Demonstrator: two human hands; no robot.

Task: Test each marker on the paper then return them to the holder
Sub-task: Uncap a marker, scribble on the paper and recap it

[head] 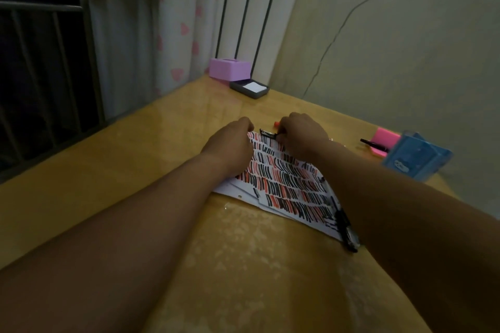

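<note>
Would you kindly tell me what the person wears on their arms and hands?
Both forearms are bare to the frame's edge, with no sleeves in view. The left hand and right hand wear no gloves, and no ring or watch shows. A small glint at the right wrist may be a bracelet; too small to tell.

Dim light. Glossy yellow desk [121, 170] under left hand [230, 140] and right hand [300, 135]; cream wall [405, 48] with thin dark line [332, 43] beyond right hand; heart-print curtain [178, 30] and dark metal rails [54, 62] far left of left hand
</note>
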